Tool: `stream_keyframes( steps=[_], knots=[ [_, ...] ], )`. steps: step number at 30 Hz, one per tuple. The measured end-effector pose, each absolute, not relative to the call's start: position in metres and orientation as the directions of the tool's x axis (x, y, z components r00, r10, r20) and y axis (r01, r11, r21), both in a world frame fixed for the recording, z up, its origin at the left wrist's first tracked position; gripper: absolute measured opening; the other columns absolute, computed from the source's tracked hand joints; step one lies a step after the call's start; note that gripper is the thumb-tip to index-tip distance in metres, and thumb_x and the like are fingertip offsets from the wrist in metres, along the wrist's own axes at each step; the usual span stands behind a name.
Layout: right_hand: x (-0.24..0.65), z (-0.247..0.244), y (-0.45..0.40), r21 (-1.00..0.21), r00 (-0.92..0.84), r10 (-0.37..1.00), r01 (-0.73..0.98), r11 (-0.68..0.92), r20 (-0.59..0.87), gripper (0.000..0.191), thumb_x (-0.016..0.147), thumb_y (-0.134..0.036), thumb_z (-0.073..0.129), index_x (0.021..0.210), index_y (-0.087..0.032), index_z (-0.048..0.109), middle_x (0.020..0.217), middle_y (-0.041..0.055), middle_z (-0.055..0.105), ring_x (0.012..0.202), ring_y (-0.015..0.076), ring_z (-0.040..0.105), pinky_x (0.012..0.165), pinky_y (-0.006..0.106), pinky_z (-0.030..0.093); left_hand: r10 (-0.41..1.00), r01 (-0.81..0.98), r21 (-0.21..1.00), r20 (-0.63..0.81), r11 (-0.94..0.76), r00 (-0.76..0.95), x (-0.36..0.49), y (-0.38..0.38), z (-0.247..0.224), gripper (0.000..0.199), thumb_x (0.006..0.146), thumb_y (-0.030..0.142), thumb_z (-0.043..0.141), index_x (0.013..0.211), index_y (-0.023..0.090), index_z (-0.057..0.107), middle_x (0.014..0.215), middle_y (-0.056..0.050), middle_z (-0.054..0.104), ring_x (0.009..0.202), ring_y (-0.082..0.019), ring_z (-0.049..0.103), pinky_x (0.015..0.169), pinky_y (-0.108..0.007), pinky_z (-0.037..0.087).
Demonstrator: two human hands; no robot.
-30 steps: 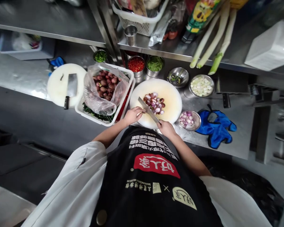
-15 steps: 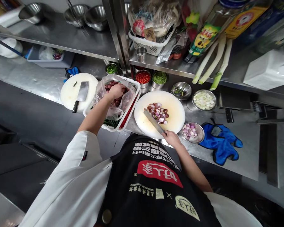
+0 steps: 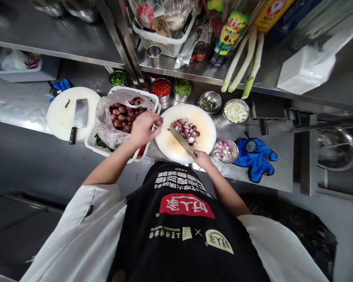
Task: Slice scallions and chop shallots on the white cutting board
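Observation:
My right hand [image 3: 202, 159] grips the handle of a kitchen knife [image 3: 181, 140]. Its blade lies over the round white cutting board [image 3: 204, 147], beside a pile of cut shallots [image 3: 189, 131]. My left hand [image 3: 144, 126], fingers curled together, is between the board and a clear plastic bag [image 3: 103, 127] of whole shallots [image 3: 122, 116]. Whatever those fingers hold is hidden. The bag sits open in a white plastic basket [image 3: 90, 144], with green and red peppers partly showing beneath it. Right of the board stands a steel bowl of peeled shallots [image 3: 223, 150].
A cleaver [image 3: 80, 113] lies on a second board [image 3: 57, 121] at left. Behind are bowls of red chillies [image 3: 161, 87], sliced green peppers [image 3: 182, 87] and chopped white vegetable [image 3: 237, 111]. A blue cloth [image 3: 257, 156] lies at right. A steel shelf [image 3: 176, 74] overhangs the back.
My left hand has come out of the shallot bag and moved right, toward the cutting board. The knife stays in my right hand over the board. The camera view has shifted.

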State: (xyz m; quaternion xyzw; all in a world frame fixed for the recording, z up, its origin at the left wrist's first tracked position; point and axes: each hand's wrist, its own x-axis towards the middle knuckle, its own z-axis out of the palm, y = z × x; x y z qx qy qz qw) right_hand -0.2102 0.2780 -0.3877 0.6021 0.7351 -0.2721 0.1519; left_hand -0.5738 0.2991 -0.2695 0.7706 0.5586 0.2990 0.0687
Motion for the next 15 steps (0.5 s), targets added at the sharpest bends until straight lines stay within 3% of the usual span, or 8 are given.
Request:
stream_keyframes(
  steps=[3,7,11,15],
  knots=[
    [-0.212,-0.386,0.278,-0.210,-0.219,0.799,0.970,0.119,-0.561,0.034,0.111,-0.039,0.050,0.114,-0.018,0.076,0.113,0.0129,0.081,0.103,0.0236,0.074,0.076,0.026,0.042,0.928,0.818,0.438,0.148,-0.372,0.343,-0.517,0.292,-0.324,0.010,0.093,0.025,0.070,0.102,0.020,0.072,0.106,-0.009,0.075,0.107,-0.028,0.071,0.102,-0.041,0.054],
    [-0.216,-0.382,0.275,-0.216,-0.228,0.789,0.969,0.123,-0.571,0.034,0.112,-0.038,0.050,0.117,-0.017,0.075,0.115,0.0144,0.081,0.104,0.0244,0.074,0.077,0.027,0.043,0.968,0.888,0.446,-0.154,-0.113,0.200,-0.480,0.298,-0.396,0.011,0.094,0.023,0.072,0.103,0.018,0.071,0.112,-0.012,0.073,0.104,-0.028,0.071,0.090,-0.036,0.055],
    [-0.219,-0.377,0.271,-0.276,-0.238,0.782,0.957,0.088,-0.576,0.033,0.112,-0.037,0.049,0.116,-0.016,0.074,0.113,0.0139,0.081,0.102,0.0237,0.074,0.076,0.026,0.042,0.980,0.880,0.475,-0.174,-0.006,0.100,-0.479,0.296,-0.436,0.016,0.099,0.028,0.072,0.113,0.020,0.072,0.128,-0.013,0.068,0.115,-0.028,0.069,0.092,-0.036,0.056],
    [-0.223,-0.365,0.267,-0.277,-0.217,0.784,0.959,0.060,-0.582,0.031,0.112,-0.037,0.050,0.115,-0.017,0.073,0.113,0.0141,0.081,0.101,0.0245,0.074,0.075,0.027,0.042,0.980,0.858,0.504,-0.100,-0.096,0.169,-0.485,0.286,-0.452,0.029,0.100,0.028,0.072,0.128,0.021,0.070,0.139,-0.013,0.066,0.123,-0.028,0.066,0.102,-0.038,0.055]
  ],
)
